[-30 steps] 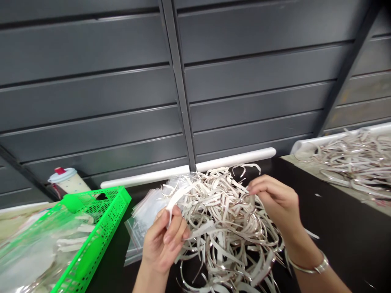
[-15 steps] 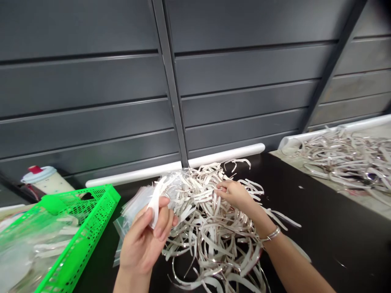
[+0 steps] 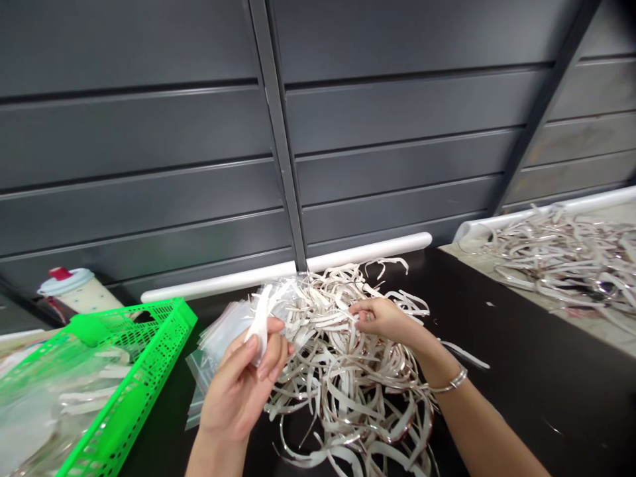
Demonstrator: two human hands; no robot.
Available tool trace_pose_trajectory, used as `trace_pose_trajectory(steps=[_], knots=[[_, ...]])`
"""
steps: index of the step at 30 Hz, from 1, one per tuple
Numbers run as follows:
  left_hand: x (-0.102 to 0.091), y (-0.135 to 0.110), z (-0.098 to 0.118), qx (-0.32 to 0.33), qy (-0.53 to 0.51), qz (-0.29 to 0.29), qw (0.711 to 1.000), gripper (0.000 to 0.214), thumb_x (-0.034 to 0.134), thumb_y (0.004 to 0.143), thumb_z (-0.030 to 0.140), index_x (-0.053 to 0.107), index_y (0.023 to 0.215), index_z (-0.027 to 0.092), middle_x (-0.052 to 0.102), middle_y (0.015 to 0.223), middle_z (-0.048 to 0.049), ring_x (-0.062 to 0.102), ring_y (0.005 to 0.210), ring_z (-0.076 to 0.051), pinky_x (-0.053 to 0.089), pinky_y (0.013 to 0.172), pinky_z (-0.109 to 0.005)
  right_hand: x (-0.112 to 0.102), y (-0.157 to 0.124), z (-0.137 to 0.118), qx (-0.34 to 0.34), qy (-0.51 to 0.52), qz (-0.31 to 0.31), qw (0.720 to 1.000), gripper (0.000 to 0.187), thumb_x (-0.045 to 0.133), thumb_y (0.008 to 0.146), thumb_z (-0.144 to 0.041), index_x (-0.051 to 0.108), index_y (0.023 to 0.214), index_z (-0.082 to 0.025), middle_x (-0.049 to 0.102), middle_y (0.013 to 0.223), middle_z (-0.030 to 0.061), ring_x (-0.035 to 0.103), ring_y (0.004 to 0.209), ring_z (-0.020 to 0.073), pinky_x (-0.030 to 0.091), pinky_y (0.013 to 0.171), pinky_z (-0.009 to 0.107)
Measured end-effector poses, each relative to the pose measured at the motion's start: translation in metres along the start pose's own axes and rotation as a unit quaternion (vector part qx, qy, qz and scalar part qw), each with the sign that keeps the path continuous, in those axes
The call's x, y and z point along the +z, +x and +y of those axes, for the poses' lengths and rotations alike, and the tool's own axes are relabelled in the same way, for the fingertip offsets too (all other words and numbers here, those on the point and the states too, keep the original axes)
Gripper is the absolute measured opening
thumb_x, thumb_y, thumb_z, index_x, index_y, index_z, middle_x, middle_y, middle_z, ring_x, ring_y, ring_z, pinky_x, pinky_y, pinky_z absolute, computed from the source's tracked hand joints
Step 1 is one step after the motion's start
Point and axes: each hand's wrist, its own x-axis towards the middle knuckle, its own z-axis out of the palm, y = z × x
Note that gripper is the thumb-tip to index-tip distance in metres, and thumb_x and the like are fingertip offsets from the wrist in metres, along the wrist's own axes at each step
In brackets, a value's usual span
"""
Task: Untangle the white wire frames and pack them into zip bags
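Note:
My left hand [image 3: 248, 377] is closed around a small bunch of white strips [image 3: 259, 324], pinched between thumb and fingers, their ends fanning upward. On the black table lies a tangled pile of curved white strips [image 3: 342, 391] with shiny metallic edges. My right hand [image 3: 382, 321], a silver bracelet on its wrist, is over the upper part of this pile, with thumb and forefinger pinched on a white strip [image 3: 342, 305]. Behind my left hand lies a fanned stack of clear zip bags [image 3: 218, 334], partly hidden by it.
A green perforated basket [image 3: 144, 361] with bagged strips stands at the left, a lidded cup [image 3: 79, 291] behind it. Another strip heap [image 3: 571, 258] lies at the right on a pale surface. A white tube [image 3: 368, 252] runs along the grey panelled wall [image 3: 397, 106].
My left hand has shifted slightly right with its bunch of strips. My right hand has moved a little within the upper pile, its fingers now on a strip there.

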Motion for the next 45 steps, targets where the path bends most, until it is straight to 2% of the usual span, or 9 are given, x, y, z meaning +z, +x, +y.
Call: trace_pose_trajectory(steps=[5,13,21,28,32,36,40,42,45], knots=[[0.001,0.001,0.0,-0.005,0.024,0.025,0.999,0.02,0.063,0.08,0.03,0.072,0.089,0.015,0.038,0.049,0.0055,0.044,0.05,-0.008,0.043,0.086,-0.028,-0.01,-0.008,-0.005,-0.001,0.061,-0.064,0.996,0.011,0.059,0.069,-0.022,0.066,0.073,-0.015,0.04,0.051,-0.0065,0.034,0.047,0.0078,0.024,0.044,0.02],[0.0,0.005,-0.004,-0.023,0.069,0.078,0.994,0.021,0.065,0.079,0.034,0.072,0.089,0.016,0.041,0.051,0.0063,0.042,0.051,-0.007,0.042,0.083,-0.029,-0.013,-0.019,-0.014,-0.118,0.323,-0.055,0.937,0.022,0.076,0.07,-0.035,0.066,0.075,-0.016,0.055,0.069,-0.0013,0.049,0.059,0.0096,0.039,0.053,0.022],[0.0,0.007,-0.011,-0.059,0.151,0.078,0.984,0.031,0.07,0.074,0.044,0.069,0.089,0.017,0.057,0.064,0.0008,0.043,0.058,-0.008,0.035,0.058,-0.019,0.009,-0.026,-0.038,-0.308,0.182,-0.016,0.934,0.005,0.07,0.079,-0.019,0.074,0.082,-0.021,0.058,0.074,0.0005,0.055,0.068,0.011,0.044,0.06,0.023],[0.004,0.007,-0.015,-0.081,0.164,0.098,0.978,0.032,0.083,0.06,0.031,0.069,0.084,0.014,0.062,0.062,-0.0007,0.047,0.056,-0.009,0.036,0.054,-0.019,0.023,-0.028,-0.042,-0.314,0.062,-0.009,0.948,0.009,0.066,0.084,-0.02,0.073,0.089,-0.02,0.058,0.075,0.0013,0.056,0.068,0.0115,0.045,0.06,0.023],[-0.003,0.01,-0.009,-0.021,0.125,0.165,0.978,0.032,0.085,0.056,0.026,0.071,0.081,0.013,0.06,0.056,0.0004,0.052,0.058,-0.01,0.042,0.059,-0.019,0.017,-0.03,-0.041,-0.294,0.001,0.053,0.954,0.015,0.061,0.086,-0.02,0.067,0.1,-0.02,0.06,0.088,0.0041,0.056,0.078,0.0148,0.047,0.067,0.028],[-0.013,0.014,0.0,0.053,0.072,0.217,0.972,0.033,0.085,0.054,0.023,0.073,0.082,0.012,0.06,0.057,0.0006,0.054,0.059,-0.009,0.048,0.066,-0.02,0.023,-0.037,-0.04,-0.218,-0.131,-0.003,0.967,0.009,0.067,0.08,-0.022,0.066,0.089,-0.021,0.06,0.085,0.0026,0.057,0.074,0.0164,0.046,0.065,0.03],[-0.014,0.015,0.004,0.063,0.052,0.223,0.971,0.033,0.085,0.054,0.02,0.073,0.083,0.011,0.061,0.059,0.001,0.055,0.057,-0.007,0.05,0.066,-0.018,0.046,-0.034,-0.032,-0.203,-0.225,-0.015,0.953,0.019,0.058,0.078,-0.002,0.065,0.07,-0.018,0.06,0.08,0.0035,0.055,0.068,0.0158,0.047,0.062,0.032],[-0.013,0.014,0.004,0.05,0.05,0.224,0.972,0.036,0.086,0.052,0.021,0.073,0.084,0.011,0.062,0.059,0.0007,0.056,0.058,-0.008,0.05,0.067,-0.018,0.049,-0.028,-0.028,-0.216,-0.199,-0.019,0.956,0.031,0.048,0.08,0.003,0.062,0.061,-0.018,0.06,0.071,0.0016,0.055,0.063,0.0138,0.048,0.062,0.031],[-0.011,0.013,0.002,0.029,0.049,0.228,0.972,0.041,0.088,0.048,0.022,0.074,0.085,0.012,0.064,0.06,-0.0003,0.059,0.061,-0.009,0.05,0.068,-0.018,0.035,-0.021,-0.027,-0.278,-0.053,0.015,0.959,0.025,0.05,0.082,-0.003,0.067,0.076,-0.019,0.064,0.076,0.0023,0.06,0.071,0.0145,0.051,0.066,0.031]])
